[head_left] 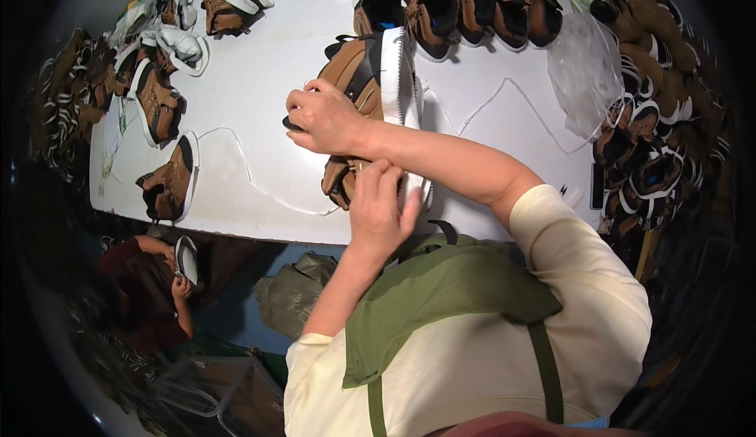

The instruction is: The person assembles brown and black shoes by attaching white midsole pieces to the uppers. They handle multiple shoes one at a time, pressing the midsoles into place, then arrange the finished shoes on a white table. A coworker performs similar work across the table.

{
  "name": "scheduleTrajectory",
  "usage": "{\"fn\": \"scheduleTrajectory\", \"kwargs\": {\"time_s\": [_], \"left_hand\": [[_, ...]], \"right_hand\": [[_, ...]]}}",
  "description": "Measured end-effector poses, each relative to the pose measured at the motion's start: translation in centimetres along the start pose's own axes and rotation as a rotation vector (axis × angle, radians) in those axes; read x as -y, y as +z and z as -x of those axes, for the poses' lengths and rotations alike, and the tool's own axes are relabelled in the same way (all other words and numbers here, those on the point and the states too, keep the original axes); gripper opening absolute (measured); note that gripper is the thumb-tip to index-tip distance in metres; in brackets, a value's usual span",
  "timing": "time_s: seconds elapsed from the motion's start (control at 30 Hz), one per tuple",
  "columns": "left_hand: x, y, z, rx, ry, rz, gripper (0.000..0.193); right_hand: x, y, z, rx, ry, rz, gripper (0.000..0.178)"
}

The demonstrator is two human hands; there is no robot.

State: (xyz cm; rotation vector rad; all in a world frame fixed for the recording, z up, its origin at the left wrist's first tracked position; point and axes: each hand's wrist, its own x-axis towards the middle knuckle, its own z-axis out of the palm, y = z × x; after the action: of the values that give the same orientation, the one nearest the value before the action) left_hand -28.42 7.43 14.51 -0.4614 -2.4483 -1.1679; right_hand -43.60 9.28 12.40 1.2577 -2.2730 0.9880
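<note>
A brown and black shoe point(339, 72) with a thick white sole point(393, 75) lies on its side before me at the table's front. Part of a brown upper point(337, 181) also shows below my forearm; I cannot tell whether it belongs to a second shoe. My right hand point(324, 119) reaches across the shoe, fingers curled in, with a dark end poking out beside them; what it grips is unclear. My left hand point(382, 201) holds the shoe low down near the sole, its fingers bent and partly under my right forearm. White thread point(260, 185) trails over the table from the shoe's left.
Brown shoes point(431, 20) stand in a row at the back. More shoes point(161, 102) line the left side, and heaped shoes point(650, 149) fill the right. A clear plastic bag point(583, 75) lies on the white table point(299, 20). A co-worker's hands point(177, 275) hold a shoe at lower left.
</note>
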Motion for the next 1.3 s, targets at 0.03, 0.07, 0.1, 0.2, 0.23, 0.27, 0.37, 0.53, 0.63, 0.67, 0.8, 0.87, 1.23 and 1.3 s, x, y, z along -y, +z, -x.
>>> {"fn": "scheduleTrajectory", "kwargs": {"time_s": [0.03,0.07,0.1,0.2,0.23,0.27,0.37,0.53,0.63,0.67,0.8,0.87,1.23,1.3], "left_hand": [[-0.4,0.0,0.5,0.061,-0.012,-0.043,0.041],[-0.2,0.3,0.9,0.099,-0.006,-0.081,0.046],[-0.3,0.3,1.0,0.086,-0.002,-0.103,0.048],[-0.5,0.0,1.1,0.074,0.004,-0.171,0.057],[-0.8,-0.1,0.9,0.087,0.003,-0.193,0.059],[-0.9,-0.2,0.6,0.102,0.004,-0.214,0.062],[-1.0,-0.3,0.4,0.164,0.048,-0.305,0.067],[-1.1,-0.4,1.4,0.116,-0.012,-0.334,0.066],[-1.2,-0.2,1.0,0.138,-0.002,-0.294,0.067],[-1.4,0.1,0.9,0.146,0.001,-0.296,0.068],[-0.4,-1.4,-0.1,0.112,-0.048,-0.119,0.056],[0.8,-2.7,-1.4,-0.014,-0.107,0.103,0.037],[3.2,1.4,-4.2,0.262,-0.004,-0.345,0.046],[3.3,1.4,-4.5,0.308,-0.037,-0.352,0.047]], "right_hand": [[0.1,0.0,0.0,0.020,0.010,-0.009,0.019],[0.3,0.0,-0.1,0.020,0.003,0.006,0.020],[0.4,0.1,-0.2,0.023,0.004,0.001,0.020],[0.6,0.3,-0.4,0.059,0.008,0.011,0.020],[0.6,0.2,-0.5,0.089,0.011,0.032,0.020],[0.5,0.0,-0.6,0.118,0.014,0.053,0.019],[1.0,-2.0,-1.3,0.162,0.088,-0.087,0.016],[-0.4,-8.8,-2.5,-0.042,-0.032,-0.282,0.019],[-2.7,-10.5,-2.1,-0.121,-0.058,0.338,0.046],[-3.2,-9.7,-1.3,-0.005,-0.007,0.459,0.051],[-5.5,-6.5,0.9,0.080,0.014,0.581,0.048],[-6.0,-6.3,1.4,0.101,0.035,0.583,0.043],[-8.6,-6.2,4.1,0.083,0.198,0.167,0.034],[-9.5,-7.7,3.9,0.018,0.328,-0.200,0.034]]}}
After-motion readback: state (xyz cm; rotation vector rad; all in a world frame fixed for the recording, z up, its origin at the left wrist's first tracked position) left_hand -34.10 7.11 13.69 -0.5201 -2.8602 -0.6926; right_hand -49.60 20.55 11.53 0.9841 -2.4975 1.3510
